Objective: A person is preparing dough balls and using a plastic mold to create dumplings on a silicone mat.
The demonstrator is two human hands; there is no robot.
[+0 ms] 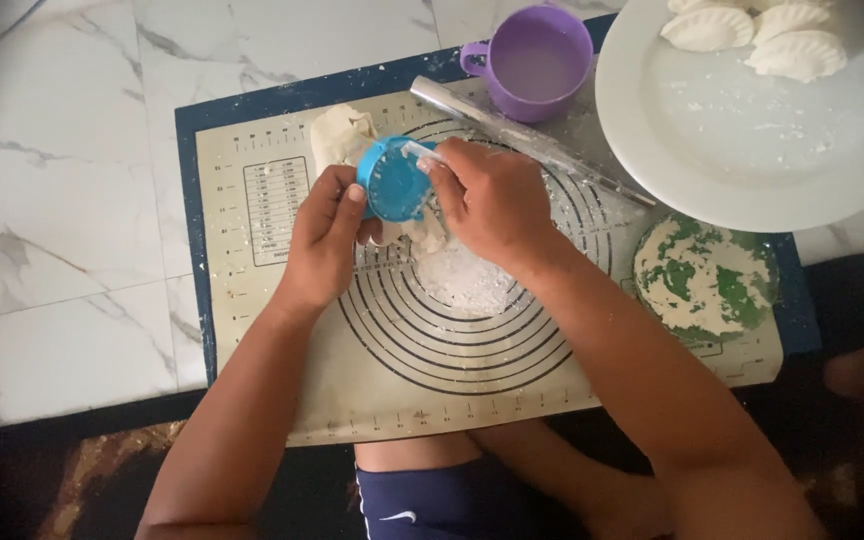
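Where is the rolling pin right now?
In the head view, the rolling pin lies slantwise on the mat, at its far right part, just in front of the purple cup and left of the white plate, beyond the right hand.

Purple mug (535, 60) w/ rolling pin (527, 137) beside; white plate (752, 150) of dumplings (757, 32); floury green dish (705, 280).

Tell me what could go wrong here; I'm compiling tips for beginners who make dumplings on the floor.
1. Both the left hand and right hand grip the blue dumpling press above the mat; fingers near its edge might get pinched.
2. The rolling pin lies slanted beside the right hand; a nudge could roll it into the purple cup.
3. The white plate of dumplings overhangs the mat's corner and could be bumped.
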